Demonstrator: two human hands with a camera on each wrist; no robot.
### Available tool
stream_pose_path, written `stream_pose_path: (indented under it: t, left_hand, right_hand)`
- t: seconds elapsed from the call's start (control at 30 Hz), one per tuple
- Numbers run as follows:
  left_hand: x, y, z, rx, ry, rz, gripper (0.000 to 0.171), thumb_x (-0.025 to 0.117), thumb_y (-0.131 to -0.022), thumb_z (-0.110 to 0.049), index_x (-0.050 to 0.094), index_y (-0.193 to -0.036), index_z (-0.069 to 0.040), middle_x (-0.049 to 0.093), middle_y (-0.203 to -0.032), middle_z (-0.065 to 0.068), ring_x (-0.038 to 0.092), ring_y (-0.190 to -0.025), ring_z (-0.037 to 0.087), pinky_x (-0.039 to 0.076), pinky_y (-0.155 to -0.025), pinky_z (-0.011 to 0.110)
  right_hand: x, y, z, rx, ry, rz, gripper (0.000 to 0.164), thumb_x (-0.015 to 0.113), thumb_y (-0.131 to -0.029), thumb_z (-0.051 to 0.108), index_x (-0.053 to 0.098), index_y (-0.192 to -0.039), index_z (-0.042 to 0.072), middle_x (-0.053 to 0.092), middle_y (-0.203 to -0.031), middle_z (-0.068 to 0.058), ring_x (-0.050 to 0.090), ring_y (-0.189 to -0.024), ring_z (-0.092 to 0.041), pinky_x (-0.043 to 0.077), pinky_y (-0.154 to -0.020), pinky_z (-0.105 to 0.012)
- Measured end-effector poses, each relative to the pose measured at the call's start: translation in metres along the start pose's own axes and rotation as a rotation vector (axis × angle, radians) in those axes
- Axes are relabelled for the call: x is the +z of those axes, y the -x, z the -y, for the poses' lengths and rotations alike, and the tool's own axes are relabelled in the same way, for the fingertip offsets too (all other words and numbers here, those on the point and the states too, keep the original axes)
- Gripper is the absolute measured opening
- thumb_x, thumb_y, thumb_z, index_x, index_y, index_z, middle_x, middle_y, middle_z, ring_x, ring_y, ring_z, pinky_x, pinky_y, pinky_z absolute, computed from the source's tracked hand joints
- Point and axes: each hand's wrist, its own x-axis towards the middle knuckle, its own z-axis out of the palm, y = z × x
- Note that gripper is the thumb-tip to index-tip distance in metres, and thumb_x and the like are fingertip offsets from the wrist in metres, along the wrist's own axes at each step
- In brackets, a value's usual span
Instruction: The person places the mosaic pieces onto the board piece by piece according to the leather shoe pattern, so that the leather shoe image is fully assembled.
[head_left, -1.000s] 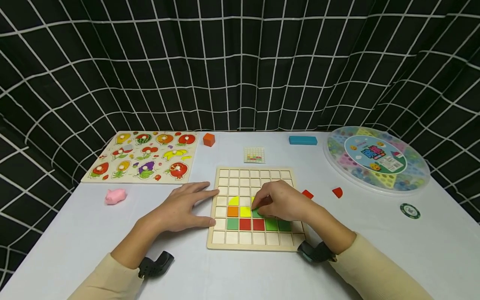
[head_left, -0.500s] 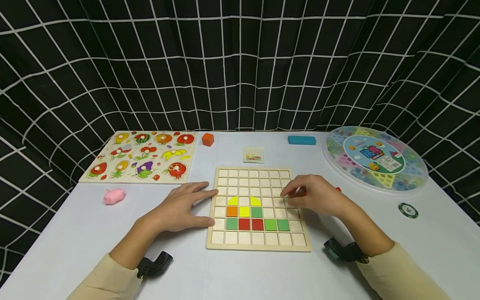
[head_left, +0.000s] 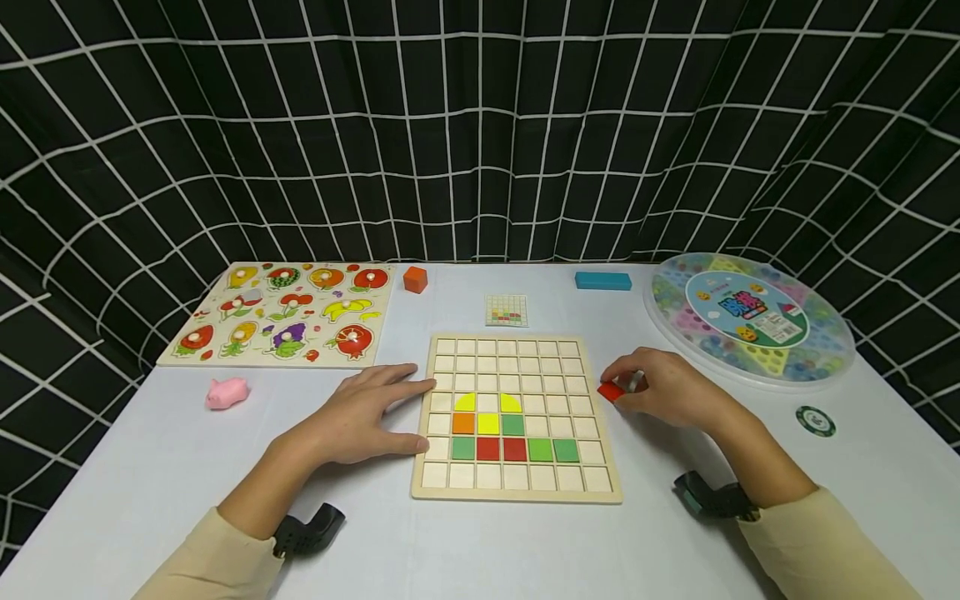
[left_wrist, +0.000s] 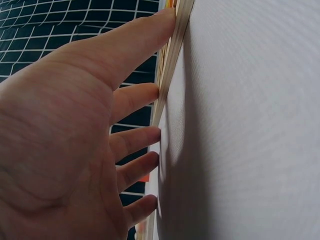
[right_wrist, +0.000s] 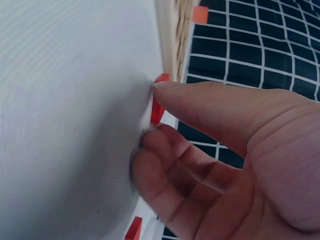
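Observation:
A wooden grid board [head_left: 517, 494] bears coloured tiles: a green tile [head_left: 513, 425], an orange tile [head_left: 463, 424], two rounded yellow pieces and several others in the rows below. My left hand [head_left: 348, 421] rests beside its left edge, fingers spread, with thumb and fingertips touching the rim. Just off the board's right edge, my right hand [head_left: 667, 390] pinches a red tile [head_left: 609, 391] between thumb and fingers, low at the tabletop. In the right wrist view the thumb lies on this red tile [right_wrist: 157, 111], and a second red piece [right_wrist: 133, 228] lies further back, hidden in the head view.
A small pattern card [head_left: 506, 310] lies behind the board. Around it are a fruit puzzle [head_left: 262, 358], a pink pig [head_left: 227, 393], an orange cube [head_left: 416, 280], a blue block [head_left: 603, 281], a round bead case [head_left: 750, 317] and a green-white chip [head_left: 816, 421].
My right hand has left the green tile in the grid, moved right off the board and taken hold of the red tile. The left hand has stayed in place.

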Motion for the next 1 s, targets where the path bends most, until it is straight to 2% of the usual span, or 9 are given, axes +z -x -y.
stream_pose_path:
  t: [0.13,0.3,0.53,0.63,0.8,1.0]
  left_hand:
    - [0.000,0.000,0.000,0.000,0.001,0.002,0.080,0.079,-0.082,-0.058,0.052,-0.153,-0.031,0.040,-0.164,0.007,0.030,-0.154,0.037,0.024,-0.122,0.065]
    - [-0.001,0.000,0.000,0.002,0.001,-0.003,0.080,0.079,-0.082,-0.058,0.053,-0.153,-0.031,0.040,-0.164,0.008,0.030,-0.154,0.037,0.024,-0.122,0.065]
    - [-0.001,0.000,0.000,0.002,0.003,0.001,0.080,0.078,-0.083,-0.058,0.052,-0.153,-0.031,0.040,-0.164,0.007,0.030,-0.154,0.037,0.025,-0.122,0.065]
    - [-0.001,-0.001,0.000,0.009,0.000,-0.001,0.079,0.079,-0.083,-0.057,0.053,-0.153,-0.030,0.041,-0.164,0.008,0.031,-0.153,0.036,0.025,-0.121,0.065]
    - [-0.001,0.000,0.000,0.016,-0.002,-0.004,0.079,0.079,-0.083,-0.057,0.053,-0.153,-0.030,0.041,-0.164,0.008,0.031,-0.153,0.036,0.025,-0.122,0.064]
    - [0.000,0.001,0.001,0.015,0.005,-0.006,0.079,0.078,-0.083,-0.058,0.053,-0.153,-0.031,0.041,-0.164,0.008,0.031,-0.153,0.037,0.024,-0.122,0.065]
  right_hand:
    - [0.001,-0.005,-0.002,0.021,0.021,0.012,0.026,0.079,-0.086,0.007,0.077,-0.112,0.006,0.065,-0.094,-0.005,0.054,-0.086,-0.021,0.049,-0.069,-0.030]
    - [0.000,-0.008,-0.003,0.047,0.037,0.024,0.020,0.083,-0.084,0.010,0.073,-0.102,0.008,0.065,-0.092,-0.005,0.055,-0.086,-0.022,0.049,-0.069,-0.031]
    - [-0.001,-0.009,-0.003,0.065,-0.052,-0.009,0.014,0.082,-0.086,0.009,0.068,-0.091,0.010,0.066,-0.085,-0.002,0.055,-0.080,-0.019,0.048,-0.064,-0.028]
    - [0.000,-0.010,0.000,0.076,-0.118,-0.022,0.010,0.078,-0.089,0.009,0.071,-0.097,0.009,0.067,-0.086,-0.003,0.056,-0.078,-0.019,0.051,-0.063,-0.026]
    - [0.001,-0.011,0.009,0.071,-0.184,-0.022,0.023,0.070,-0.094,0.010,0.075,-0.116,0.007,0.067,-0.091,-0.006,0.056,-0.080,-0.021,0.050,-0.061,-0.026]
    - [0.007,-0.014,0.027,0.007,-0.258,0.002,0.014,0.067,-0.097,0.009,0.077,-0.107,0.008,0.068,-0.093,-0.006,0.058,-0.081,-0.022,0.054,-0.063,-0.028]
